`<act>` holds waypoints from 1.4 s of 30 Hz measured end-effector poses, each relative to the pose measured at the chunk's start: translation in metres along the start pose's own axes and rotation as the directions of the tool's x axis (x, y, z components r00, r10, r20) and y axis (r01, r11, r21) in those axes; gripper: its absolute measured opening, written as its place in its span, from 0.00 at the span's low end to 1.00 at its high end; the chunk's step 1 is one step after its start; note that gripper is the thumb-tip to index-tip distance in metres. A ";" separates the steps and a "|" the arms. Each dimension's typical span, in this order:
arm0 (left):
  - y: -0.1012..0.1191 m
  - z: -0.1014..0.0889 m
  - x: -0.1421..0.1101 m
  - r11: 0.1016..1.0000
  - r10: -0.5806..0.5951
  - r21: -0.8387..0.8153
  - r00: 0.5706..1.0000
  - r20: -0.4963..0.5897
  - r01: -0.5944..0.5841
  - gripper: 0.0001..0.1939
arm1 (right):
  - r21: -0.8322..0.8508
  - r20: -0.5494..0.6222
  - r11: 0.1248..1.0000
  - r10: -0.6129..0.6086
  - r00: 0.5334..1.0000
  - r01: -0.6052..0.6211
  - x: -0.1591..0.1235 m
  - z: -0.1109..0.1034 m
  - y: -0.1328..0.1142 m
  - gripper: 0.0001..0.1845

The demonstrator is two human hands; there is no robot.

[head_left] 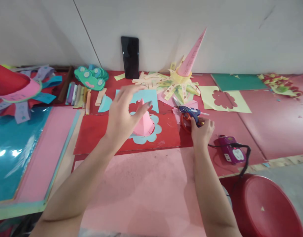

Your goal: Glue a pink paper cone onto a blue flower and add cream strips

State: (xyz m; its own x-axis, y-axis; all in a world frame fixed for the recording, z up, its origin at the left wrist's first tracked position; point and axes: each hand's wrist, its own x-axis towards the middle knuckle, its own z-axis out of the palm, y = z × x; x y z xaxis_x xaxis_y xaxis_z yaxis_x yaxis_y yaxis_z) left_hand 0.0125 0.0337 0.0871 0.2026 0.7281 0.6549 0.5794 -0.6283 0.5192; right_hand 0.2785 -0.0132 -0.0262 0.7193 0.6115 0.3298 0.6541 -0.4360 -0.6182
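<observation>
Head view: I see the left hand [119, 115], fingers spread, near a small pink paper cone [145, 125] on a light-blue paper flower [140, 140]. Right of the cone, the right hand [202, 133] grips a dark-blue glue gun [190, 111].

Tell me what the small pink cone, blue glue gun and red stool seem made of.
Small pink cone: matte paper or thin card, by its creased sides. Blue glue gun: probably hard plastic, from its smooth, molded-looking body. Red stool: likely plastic, slightly glossy, given its sheen and rounded rim.
</observation>
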 end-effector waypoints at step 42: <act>0.020 0.052 -0.105 0.889 0.282 0.272 0.907 0.311 -0.369 0.05 | 0.214 0.132 0.862 -0.492 0.860 0.460 -0.026 0.009 -0.023 0.09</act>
State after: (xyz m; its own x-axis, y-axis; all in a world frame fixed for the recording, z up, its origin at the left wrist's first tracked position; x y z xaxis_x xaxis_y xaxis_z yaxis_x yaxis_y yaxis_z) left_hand 0.0438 -0.0411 0.0002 0.5931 0.5690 0.5697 0.6545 -0.7528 0.0705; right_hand 0.2425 -0.0131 -0.0270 0.2656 0.8280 0.4938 0.8443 0.0475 -0.5338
